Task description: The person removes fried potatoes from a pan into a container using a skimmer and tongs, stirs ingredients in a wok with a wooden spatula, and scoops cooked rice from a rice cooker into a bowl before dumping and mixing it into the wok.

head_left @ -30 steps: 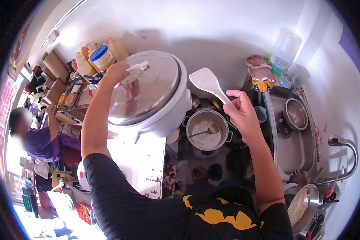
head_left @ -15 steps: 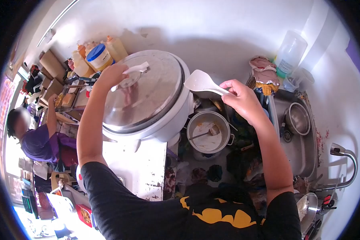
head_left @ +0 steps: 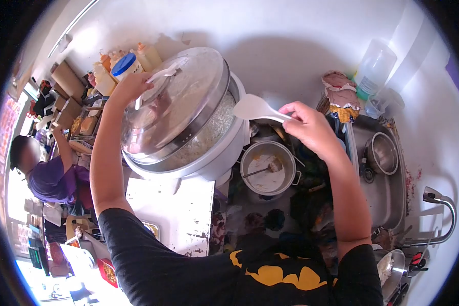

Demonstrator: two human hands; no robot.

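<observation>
My left hand (head_left: 132, 87) is closed round the white handle of a big metal lid (head_left: 188, 97), which is tilted up on its right side. Below the lid is a large white rice cooker (head_left: 209, 163), and cooked rice (head_left: 211, 130) shows through the gap. In my right hand (head_left: 308, 125) is a white rice paddle (head_left: 257, 108), gripped by its handle. The paddle's blade points left, level with the cooker's right rim. The far left part of the rice is hidden by the lid.
Right of the cooker stands a pot (head_left: 268, 178) with a brush-like tool in it. Farther right, a sink (head_left: 359, 148) holds a metal bowl (head_left: 381, 153) near a faucet (head_left: 441, 204). Sauce bottles and a blue-lidded tub (head_left: 126, 66) stand behind. A co-worker (head_left: 53, 176) is at far left.
My left hand has lifted the lid and tilted it leftward, exposing the rice. My right hand still holds the rice paddle in nearly the same place, its blade slightly lower.
</observation>
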